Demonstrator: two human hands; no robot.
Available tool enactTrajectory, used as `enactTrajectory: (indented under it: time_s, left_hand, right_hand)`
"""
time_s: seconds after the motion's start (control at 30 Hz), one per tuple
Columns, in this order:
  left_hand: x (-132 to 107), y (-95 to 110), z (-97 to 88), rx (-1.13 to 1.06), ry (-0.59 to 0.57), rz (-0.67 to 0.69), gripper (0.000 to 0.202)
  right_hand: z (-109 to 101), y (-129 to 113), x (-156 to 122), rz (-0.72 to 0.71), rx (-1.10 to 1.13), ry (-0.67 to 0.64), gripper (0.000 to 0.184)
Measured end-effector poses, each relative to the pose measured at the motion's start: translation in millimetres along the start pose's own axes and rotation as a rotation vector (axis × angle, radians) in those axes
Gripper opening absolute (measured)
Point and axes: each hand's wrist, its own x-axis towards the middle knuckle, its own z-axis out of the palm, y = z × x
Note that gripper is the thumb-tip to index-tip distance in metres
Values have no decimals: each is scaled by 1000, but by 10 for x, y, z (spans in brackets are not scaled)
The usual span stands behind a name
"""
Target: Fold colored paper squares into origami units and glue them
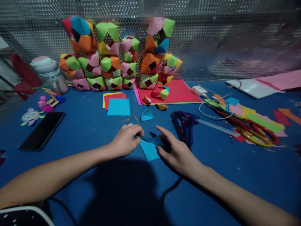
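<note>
A small sheet of blue paper [150, 152] is between my hands at the middle of the table, its far part bent up off the surface. My left hand [128, 139] pinches its left edge, fingers curled. At the right edge, my right hand [175, 150] has the raised part between thumb and fingers; how firmly it grips is partly hidden. Just beyond lies a folded blue paper piece [147, 115]. To the right of it a blue glue gun [187, 125] stands with a clear glue stick [217, 127] sticking out of its back and a small red light lit.
Stacked folded-paper balls [110, 67] line the mesh wall. Square sheets [118, 106] and red paper [174, 91] lie before them. Scissors [254, 135] rest among paper scraps [263, 121] at right. A phone [43, 131], small toys [47, 103] and a bottle [53, 73] are at left.
</note>
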Motion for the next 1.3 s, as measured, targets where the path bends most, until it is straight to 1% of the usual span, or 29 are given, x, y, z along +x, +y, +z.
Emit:
enactTrajectory:
  time_s: [0.1, 0.23, 0.37, 0.47, 0.53, 0.63, 0.73, 0.83, 0.9, 0.93, 0.97, 1.03, 1.1, 1.13, 1.17, 1.2, 1.27, 1.3]
  left_hand:
    - [3, -28, -3, -15, -26, 56, 20]
    - [12, -40, -22, -112, -92, 178, 35]
    - [25, -69, -37, -125, -163, 302, 41]
    - [41, -96, -46, -75, -184, 354, 38]
    - [55, -101, -62, -2, -208, 388, 35]
    - [75, -87, -103, 130, -240, 451, 32]
    - [74, -73, -135, 175, -243, 469, 32]
    - [50, -70, -126, 94, -218, 397, 32]
    - [33, -60, -100, -30, -166, 296, 30]
    - [27, -49, -86, -116, -122, 227, 30]
    - [25, -32, -74, -216, -71, 148, 29]
    - [30, 15, -55, -445, 56, -24, 29]
    - [41, 79, -43, -696, 173, -195, 31]
    - [45, 115, -37, -824, 207, -270, 32]
    - [47, 151, -30, -951, 217, -333, 33]
    - [47, 186, -20, -1074, 201, -382, 32]
    - [38, 251, 4, -1266, 137, -436, 30]
    - [33, 278, 16, -1321, 116, -448, 31]
  right_hand:
    - [-4, 9, -2, -58, -15, -18, 58]
    - [-6, 47, -17, -196, -74, -48, 65]
    - [3, 47, -24, -237, -190, -51, 62]
    - [-3, 24, -16, -253, -270, -59, 57]
    - [-25, 11, -10, -286, -317, -68, 54]
    - [-86, -7, -10, -347, -391, -76, 47]
    - [-153, -39, -22, -375, -460, -79, 39]
    - [-186, -70, -30, -375, -464, -88, 36]
    - [-186, -73, -25, -323, -388, -58, 34]
    - [-181, -69, -19, -278, -322, -14, 33]
    - [-175, -63, -9, -216, -242, 42, 31]
    - [-163, -52, 15, -47, -56, 150, 30]
    - [-151, -53, 43, 126, 129, 212, 29]
    - [-144, -60, 55, 193, 214, 223, 29]
    - [-136, -72, 66, 241, 292, 223, 29]
    - [-127, -86, 74, 273, 359, 223, 30]
    - [-108, -120, 84, 324, 454, 210, 32]
    - [-99, -136, 86, 344, 492, 193, 32]
